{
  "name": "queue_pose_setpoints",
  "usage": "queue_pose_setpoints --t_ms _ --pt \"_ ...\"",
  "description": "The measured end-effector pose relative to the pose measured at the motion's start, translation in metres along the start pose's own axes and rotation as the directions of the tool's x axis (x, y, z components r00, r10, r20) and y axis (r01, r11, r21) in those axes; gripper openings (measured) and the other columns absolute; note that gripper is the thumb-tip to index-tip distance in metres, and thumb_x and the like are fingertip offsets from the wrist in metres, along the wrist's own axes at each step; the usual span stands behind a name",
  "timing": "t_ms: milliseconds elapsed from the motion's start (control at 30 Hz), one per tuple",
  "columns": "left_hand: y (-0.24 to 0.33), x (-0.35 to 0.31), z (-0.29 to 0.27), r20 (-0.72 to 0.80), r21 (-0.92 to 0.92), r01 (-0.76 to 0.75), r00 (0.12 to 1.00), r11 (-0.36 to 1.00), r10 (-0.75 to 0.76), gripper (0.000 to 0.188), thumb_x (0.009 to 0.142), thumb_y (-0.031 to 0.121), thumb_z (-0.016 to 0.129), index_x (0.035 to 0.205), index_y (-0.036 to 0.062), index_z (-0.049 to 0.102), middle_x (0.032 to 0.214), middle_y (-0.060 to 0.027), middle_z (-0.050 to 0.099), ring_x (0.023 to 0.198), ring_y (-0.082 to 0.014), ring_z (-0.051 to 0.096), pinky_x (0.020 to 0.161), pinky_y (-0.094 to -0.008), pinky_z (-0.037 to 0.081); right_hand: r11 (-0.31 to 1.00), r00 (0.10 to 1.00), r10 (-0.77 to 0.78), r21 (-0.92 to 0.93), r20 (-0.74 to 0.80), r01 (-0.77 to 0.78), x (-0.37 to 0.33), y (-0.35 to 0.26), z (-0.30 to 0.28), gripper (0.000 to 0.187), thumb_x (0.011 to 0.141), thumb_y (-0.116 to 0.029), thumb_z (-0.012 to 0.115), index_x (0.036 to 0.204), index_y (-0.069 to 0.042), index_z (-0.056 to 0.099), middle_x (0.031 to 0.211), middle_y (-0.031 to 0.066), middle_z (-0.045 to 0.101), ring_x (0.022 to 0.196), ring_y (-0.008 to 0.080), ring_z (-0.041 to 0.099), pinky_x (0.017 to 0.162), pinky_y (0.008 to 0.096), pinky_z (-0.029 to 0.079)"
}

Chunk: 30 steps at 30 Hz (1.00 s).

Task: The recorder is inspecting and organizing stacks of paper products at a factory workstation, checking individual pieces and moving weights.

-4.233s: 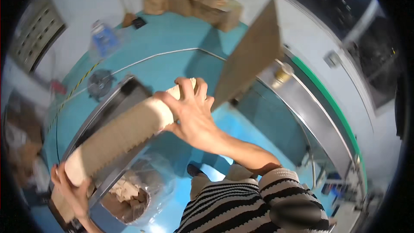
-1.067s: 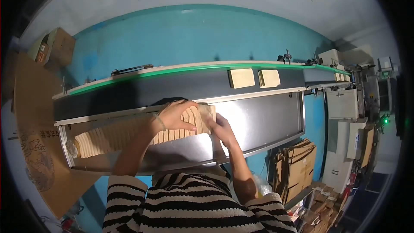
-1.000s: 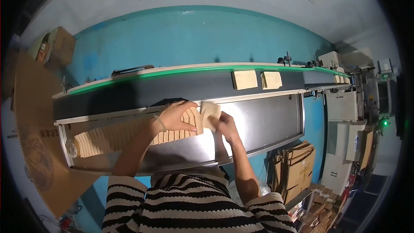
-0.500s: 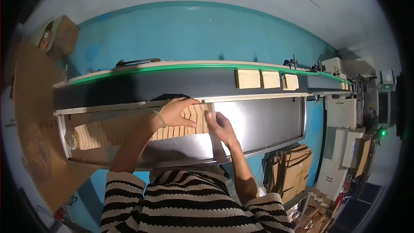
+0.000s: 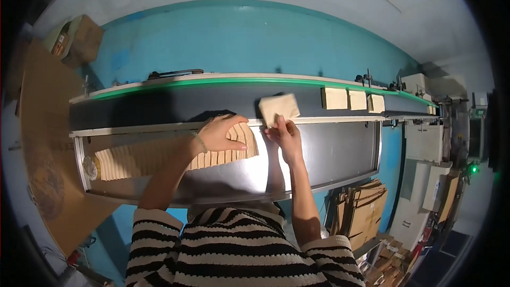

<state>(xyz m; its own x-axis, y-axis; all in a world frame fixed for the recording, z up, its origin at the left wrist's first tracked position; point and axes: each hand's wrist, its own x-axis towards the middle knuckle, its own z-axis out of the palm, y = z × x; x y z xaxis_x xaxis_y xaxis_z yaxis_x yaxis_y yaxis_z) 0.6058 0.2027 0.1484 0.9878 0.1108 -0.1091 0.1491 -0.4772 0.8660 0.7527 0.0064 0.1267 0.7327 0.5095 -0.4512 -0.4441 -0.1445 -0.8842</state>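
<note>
A long row of tan folded paper pieces (image 5: 143, 158), which look like napkins or flat packets, stands on edge in a shallow metal tray (image 5: 340, 151). My left hand (image 5: 220, 135) grips the row near its right end, fingers on the far side and thumb across the top. My right hand (image 5: 285, 135) pinches one flat tan paper piece (image 5: 279, 109) by its near edge. That piece is raised over the dark conveyor belt (image 5: 223, 103) beyond the tray. Three similar pieces (image 5: 335, 99) lie spaced along the belt to the right.
A green-edged rail (image 5: 239, 79) runs along the belt's far side, with small clamps (image 5: 366, 77) on it. At the tray's left end sits a round clear object (image 5: 91, 167). Large cardboard (image 5: 48, 143) stands at the left; flattened cartons (image 5: 361, 212) lean at the lower right.
My right hand has taken a paper piece from the row's right end and carried it up and away over the belt. The pieces on the belt have shifted right. My left hand stays on the row.
</note>
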Motion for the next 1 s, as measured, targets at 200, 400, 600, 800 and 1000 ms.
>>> queue_pose_setpoints --t_ms 200,400,600,800,1000 --pt "-0.004 -0.011 -0.008 0.009 0.056 -0.074 0.997 0.996 0.074 0.079 0.067 0.041 0.086 0.132 0.0112 0.053 0.122 -0.0184 0.061 0.114 -0.0385 0.058 0.097 -0.0427 0.047 0.874 0.978 0.028 -0.479 0.208 0.077 -0.035 0.017 0.032 0.055 0.094 -0.046 0.064 0.116 0.003 0.060 0.097 0.0091 0.065 0.088 0.0146 0.058 0.082 0.0285 0.048" --pt "-0.008 -0.016 -0.012 0.023 -0.024 0.020 1.000 1.000 -0.019 0.071 0.067 0.039 0.086 0.126 0.0121 0.056 0.115 -0.0168 0.063 0.109 -0.0374 0.059 0.093 -0.0423 0.048 0.955 0.998 0.028 -0.295 0.062 -0.009 -0.008 0.007 0.010 0.028 0.095 -0.027 0.065 0.097 0.001 0.064 0.083 0.0011 0.063 0.075 0.0074 0.056 0.066 0.0257 0.046" --pt "-0.009 -0.016 -0.013 0.002 0.008 0.023 1.000 1.000 -0.023 0.070 0.068 0.038 0.085 0.125 0.0104 0.055 0.115 -0.0171 0.063 0.109 -0.0374 0.060 0.093 -0.0423 0.048 0.324 0.861 -0.481 -0.879 0.167 0.351 -0.015 -0.021 0.024 0.022 0.088 -0.019 0.066 0.090 0.002 0.061 0.075 0.0205 0.067 0.070 0.0362 0.068 0.064 0.0395 0.052" --pt "-0.007 -0.015 -0.012 0.036 -0.004 0.087 0.996 0.996 -0.086 0.072 0.068 0.037 0.085 0.127 0.0095 0.054 0.126 -0.0189 0.059 0.116 -0.0389 0.057 0.097 -0.0433 0.046 0.586 0.909 -0.324 -0.698 0.263 0.411 -0.031 -0.002 0.058 0.029 0.090 -0.025 0.069 0.098 0.003 0.066 0.071 0.0139 0.064 0.060 0.0216 0.059 0.061 0.0342 0.050" --pt "-0.013 -0.014 -0.013 0.033 0.001 0.005 0.999 1.000 -0.005 0.075 0.068 0.037 0.085 0.130 0.0100 0.053 0.122 -0.0184 0.060 0.114 -0.0382 0.057 0.096 -0.0437 0.046 0.953 0.973 0.134 -0.292 0.186 -0.075 -0.025 0.014 0.021 0.032 0.093 -0.030 0.068 0.105 -0.001 0.066 0.087 0.0030 0.066 0.069 0.0100 0.054 0.063 0.0236 0.042"
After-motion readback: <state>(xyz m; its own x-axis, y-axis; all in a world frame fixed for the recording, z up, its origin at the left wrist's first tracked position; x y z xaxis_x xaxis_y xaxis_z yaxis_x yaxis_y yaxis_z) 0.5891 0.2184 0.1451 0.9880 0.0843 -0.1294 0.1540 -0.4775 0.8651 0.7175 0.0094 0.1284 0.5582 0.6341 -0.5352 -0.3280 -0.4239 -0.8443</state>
